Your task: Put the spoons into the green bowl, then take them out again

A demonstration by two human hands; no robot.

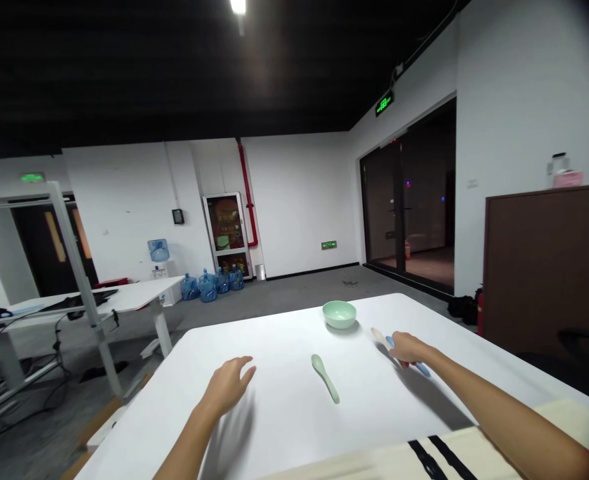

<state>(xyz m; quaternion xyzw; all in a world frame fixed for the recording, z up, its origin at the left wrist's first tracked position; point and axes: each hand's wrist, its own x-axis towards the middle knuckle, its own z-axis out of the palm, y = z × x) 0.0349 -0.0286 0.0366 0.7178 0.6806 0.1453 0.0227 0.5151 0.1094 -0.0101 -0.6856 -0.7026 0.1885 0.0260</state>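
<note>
My right hand point(408, 349) is on the right side of the white table point(284, 413), its fingers closed around spoons. The pale head of an off-white spoon point(379, 337) sticks out beyond the fingers, beside blue plastic. A blue spoon's handle point(423, 369) shows behind the hand; the stretch between is hidden. Over the table's left part, my left hand point(229, 385) holds nothing, thumb and fingers apart. Between the hands a green spoon point(324, 377) lies on the tabletop, its head pointing away from me. Farther back stands a light green bowl point(339, 315), upright.
Cream cloth with black stripes point(427, 459) lies along the near edge. At left is another white table point(139, 293) with cables and a metal post. Blue water bottles point(207, 287) stand by the far wall. A brown cabinet point(544, 260) rises at right.
</note>
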